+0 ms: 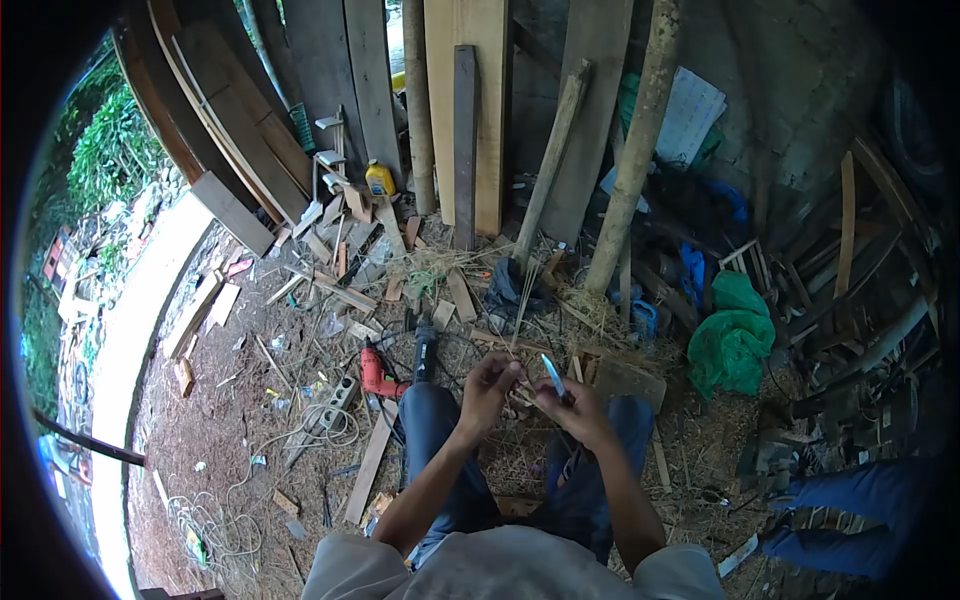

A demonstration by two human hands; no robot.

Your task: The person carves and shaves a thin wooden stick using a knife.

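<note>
Between my knees, my left hand [487,388] is closed, its thumb and fingers pinching thin straw-like strips [523,300] that stand upward from it. My right hand [578,412] is wrapped round the dark handle of a knife [553,376], whose pale blade points up and to the left, close to the strips. A small gap separates the two hands. The lower ends of the strips are hard to make out against the littered ground.
A red drill [378,373] and a dark power tool [425,348] lie by my left knee, near a power strip [335,402]. Boards and poles lean ahead. A green plastic bag [735,335] lies right. Another person's legs [850,520] show at lower right.
</note>
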